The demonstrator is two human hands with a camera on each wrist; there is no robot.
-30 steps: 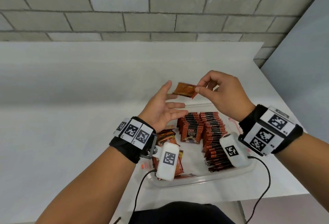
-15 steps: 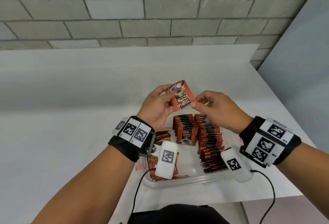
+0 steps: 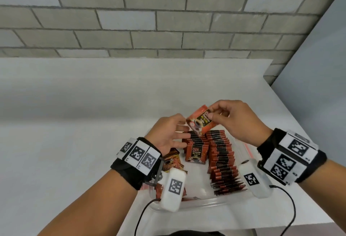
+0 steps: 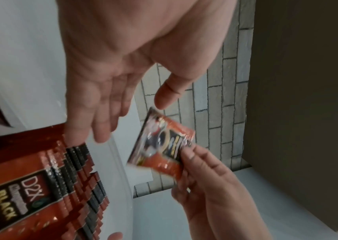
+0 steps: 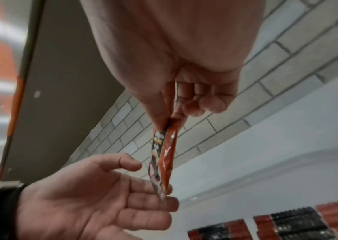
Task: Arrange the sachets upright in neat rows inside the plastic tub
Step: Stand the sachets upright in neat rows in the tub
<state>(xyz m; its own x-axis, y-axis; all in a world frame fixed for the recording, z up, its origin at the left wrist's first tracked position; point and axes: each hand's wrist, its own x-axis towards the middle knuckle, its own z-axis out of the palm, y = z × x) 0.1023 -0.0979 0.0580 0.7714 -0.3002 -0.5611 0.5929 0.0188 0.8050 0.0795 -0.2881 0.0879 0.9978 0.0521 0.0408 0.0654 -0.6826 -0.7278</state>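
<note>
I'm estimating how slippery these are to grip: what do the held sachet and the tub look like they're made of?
Sachet, pinched by the right hand: glossy printed film, probably foil-laminated plastic; it shows bright glints and crinkles.
Tub: clear, smooth, rigid-looking plastic; the white table shows through its rim. Both finishes look slick.

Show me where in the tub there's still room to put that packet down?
Bare floor shows in the tub in front of the short row, between the loose packets by the left hand and the long row. The far end is packed. The right hand pinches the packet.
</note>
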